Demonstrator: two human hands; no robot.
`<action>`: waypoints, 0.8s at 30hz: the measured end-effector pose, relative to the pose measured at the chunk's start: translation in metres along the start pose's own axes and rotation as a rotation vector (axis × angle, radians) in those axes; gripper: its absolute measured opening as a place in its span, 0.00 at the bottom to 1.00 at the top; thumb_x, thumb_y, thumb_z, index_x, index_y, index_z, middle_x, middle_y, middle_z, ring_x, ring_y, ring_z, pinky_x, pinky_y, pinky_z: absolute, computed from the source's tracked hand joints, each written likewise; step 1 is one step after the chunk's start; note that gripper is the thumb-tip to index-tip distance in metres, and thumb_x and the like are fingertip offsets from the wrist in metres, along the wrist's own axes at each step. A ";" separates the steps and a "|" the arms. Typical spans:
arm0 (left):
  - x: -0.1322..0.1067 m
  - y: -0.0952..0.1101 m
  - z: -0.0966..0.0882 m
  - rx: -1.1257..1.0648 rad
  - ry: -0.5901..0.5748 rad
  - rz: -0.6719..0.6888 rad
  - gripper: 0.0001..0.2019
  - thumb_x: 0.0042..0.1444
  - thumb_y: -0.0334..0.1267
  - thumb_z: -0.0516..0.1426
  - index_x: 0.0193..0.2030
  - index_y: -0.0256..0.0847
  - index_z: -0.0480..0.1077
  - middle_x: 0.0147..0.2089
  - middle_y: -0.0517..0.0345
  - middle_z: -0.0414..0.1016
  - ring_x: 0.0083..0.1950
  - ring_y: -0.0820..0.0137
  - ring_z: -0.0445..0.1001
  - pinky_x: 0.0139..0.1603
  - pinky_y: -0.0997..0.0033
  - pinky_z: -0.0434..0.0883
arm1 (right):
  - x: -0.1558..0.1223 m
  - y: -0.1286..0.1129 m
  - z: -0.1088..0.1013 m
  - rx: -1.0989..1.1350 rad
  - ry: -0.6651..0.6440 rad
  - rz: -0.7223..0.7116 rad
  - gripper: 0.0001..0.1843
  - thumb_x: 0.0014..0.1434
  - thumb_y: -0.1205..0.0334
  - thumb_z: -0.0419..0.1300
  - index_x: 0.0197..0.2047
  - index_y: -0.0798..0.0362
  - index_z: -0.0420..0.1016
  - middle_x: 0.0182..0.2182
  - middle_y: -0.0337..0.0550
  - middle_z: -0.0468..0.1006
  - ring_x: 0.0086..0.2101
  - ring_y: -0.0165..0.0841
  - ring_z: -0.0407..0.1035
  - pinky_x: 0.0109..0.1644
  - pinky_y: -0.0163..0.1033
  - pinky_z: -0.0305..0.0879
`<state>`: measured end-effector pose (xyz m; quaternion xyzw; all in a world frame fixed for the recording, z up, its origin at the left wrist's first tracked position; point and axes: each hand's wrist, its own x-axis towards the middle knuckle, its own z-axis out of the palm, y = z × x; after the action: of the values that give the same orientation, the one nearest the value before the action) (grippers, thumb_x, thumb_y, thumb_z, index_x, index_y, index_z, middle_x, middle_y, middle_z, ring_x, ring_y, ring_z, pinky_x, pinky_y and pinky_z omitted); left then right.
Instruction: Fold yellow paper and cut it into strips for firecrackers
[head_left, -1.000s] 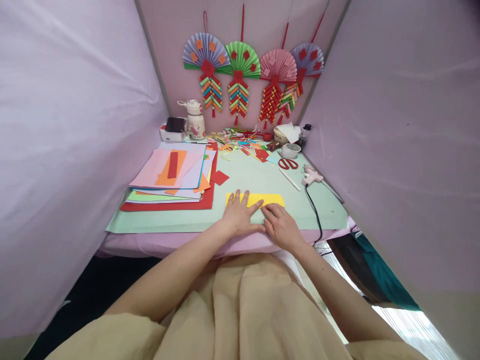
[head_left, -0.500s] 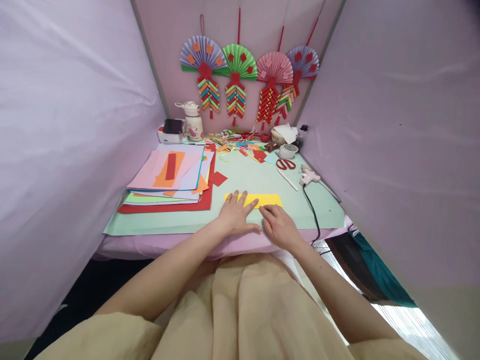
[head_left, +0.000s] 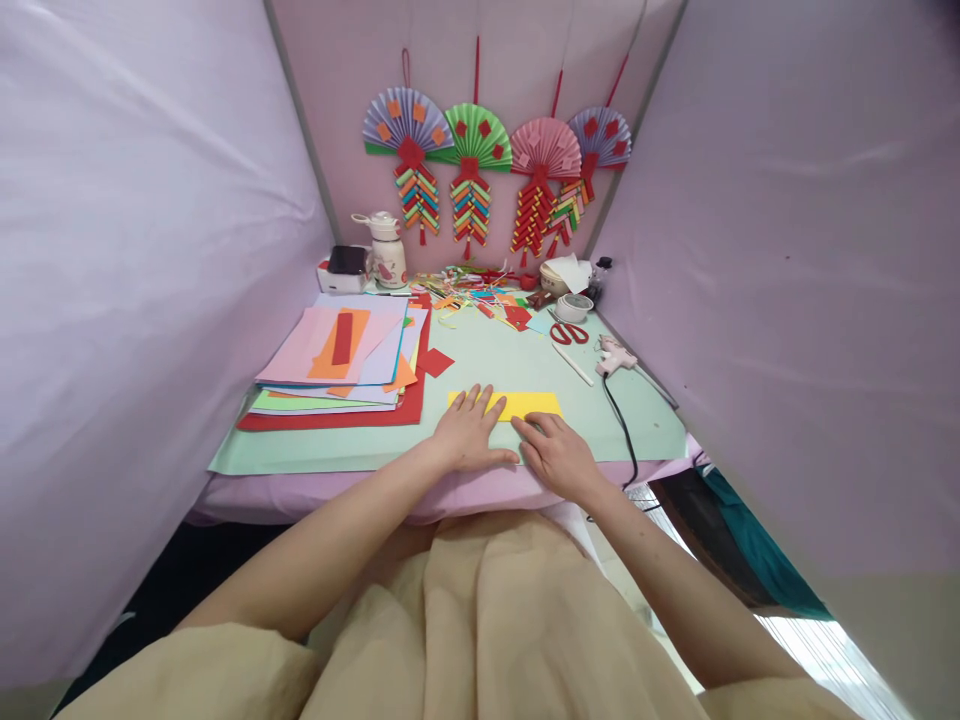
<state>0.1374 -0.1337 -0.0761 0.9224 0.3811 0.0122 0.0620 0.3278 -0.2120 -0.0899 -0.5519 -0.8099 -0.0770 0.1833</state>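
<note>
Paper work at a surface with a pale green covering, seen from the worker's head. A strip of yellow paper lies flat near the front edge, directly before the worker, its long side running left to right. The left hand is palm down with fingers spread wide, its fingertips resting on the left part of the strip; it grips nothing. The right hand is partly curled, its fingertips at the near edge of the strip, right of the left hand; whether finger and thumb pinch the paper cannot be told.

Left: a stack of coloured paper, topped by an orange piece and a narrow red strip. A red square lies just beside the stack, between it and the yellow strip.

Right: red-handled scissors, a slim white stick and a pale glue gun whose black cord runs over the front edge.

Rear: a lidded bottle, a spread of paper scraps, a roll of tape and a bowl with white paper on it. Above, four pleated fan ornaments hang against the pink backdrop.
</note>
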 end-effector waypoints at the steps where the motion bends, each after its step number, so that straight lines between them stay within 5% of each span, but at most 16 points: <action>1: 0.000 0.000 0.000 -0.004 -0.001 -0.001 0.52 0.48 0.72 0.47 0.71 0.36 0.44 0.73 0.40 0.35 0.72 0.47 0.34 0.68 0.48 0.40 | 0.000 0.000 -0.001 -0.006 -0.008 -0.003 0.20 0.65 0.61 0.48 0.59 0.50 0.65 0.49 0.48 0.70 0.49 0.40 0.63 0.53 0.44 0.62; 10: 0.001 -0.001 0.004 -0.018 0.020 0.004 0.55 0.46 0.74 0.46 0.71 0.36 0.42 0.72 0.38 0.36 0.72 0.45 0.34 0.67 0.49 0.41 | 0.006 -0.005 -0.006 -0.070 -0.059 0.034 0.18 0.66 0.60 0.48 0.57 0.48 0.67 0.46 0.46 0.72 0.46 0.38 0.63 0.47 0.41 0.62; 16: -0.007 -0.008 0.002 -0.017 0.059 0.110 0.47 0.46 0.74 0.46 0.70 0.53 0.46 0.74 0.48 0.35 0.71 0.42 0.34 0.66 0.45 0.42 | 0.005 -0.006 -0.004 -0.080 -0.040 0.037 0.18 0.66 0.60 0.48 0.57 0.49 0.66 0.45 0.46 0.72 0.45 0.38 0.63 0.48 0.41 0.61; 24: -0.009 -0.003 0.004 0.053 0.070 0.102 0.48 0.49 0.73 0.44 0.70 0.45 0.47 0.73 0.44 0.38 0.73 0.53 0.35 0.66 0.42 0.30 | 0.004 -0.005 -0.002 -0.063 -0.029 0.037 0.18 0.65 0.61 0.49 0.57 0.49 0.67 0.46 0.47 0.71 0.46 0.38 0.63 0.48 0.41 0.62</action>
<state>0.1294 -0.1382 -0.0804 0.9410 0.3355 0.0376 0.0237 0.3227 -0.2108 -0.0856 -0.5732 -0.7993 -0.0913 0.1555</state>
